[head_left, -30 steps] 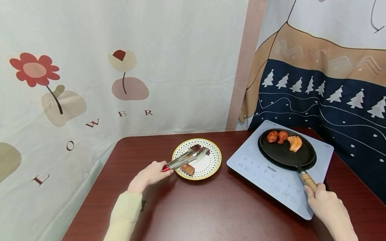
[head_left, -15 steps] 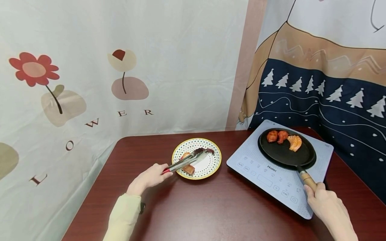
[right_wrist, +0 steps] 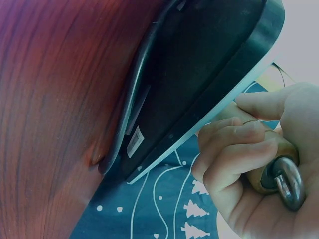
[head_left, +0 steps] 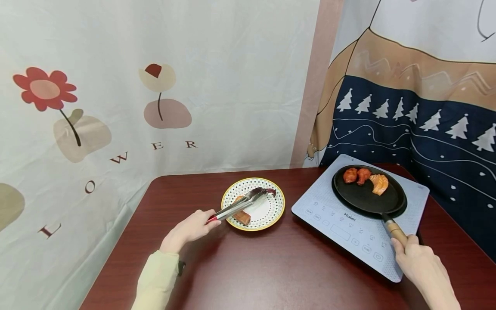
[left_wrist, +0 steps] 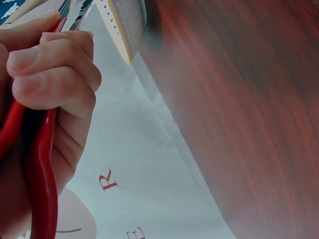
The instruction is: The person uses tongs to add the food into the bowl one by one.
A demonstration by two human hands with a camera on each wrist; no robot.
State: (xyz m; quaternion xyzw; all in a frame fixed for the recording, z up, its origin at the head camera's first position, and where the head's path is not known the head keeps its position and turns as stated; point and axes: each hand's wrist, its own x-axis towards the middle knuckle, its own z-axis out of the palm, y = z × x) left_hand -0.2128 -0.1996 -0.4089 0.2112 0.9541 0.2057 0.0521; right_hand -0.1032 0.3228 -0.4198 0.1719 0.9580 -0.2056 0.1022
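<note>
My left hand holds a pair of metal tongs; their red handles show within the curled fingers in the left wrist view. The tong arms lie close together over a dotted, yellow-rimmed plate. At their tips is a dark red, curled piece of food; whether it is pinched cannot be told. Under the tongs lies a brown piece of food, partly covered. My right hand grips the wooden handle of a black frying pan, its metal hanging ring showing below the fingers.
The pan sits on a pale induction cooktop at the table's right. In it lie two reddish pieces like chicken and an orange, salmon-like slice. Printed curtains hang behind the dark red wooden table.
The tong arms have come together from spread apart. The dark red piece has shifted slightly right on the plate. My right hand and the pan stay in place.
</note>
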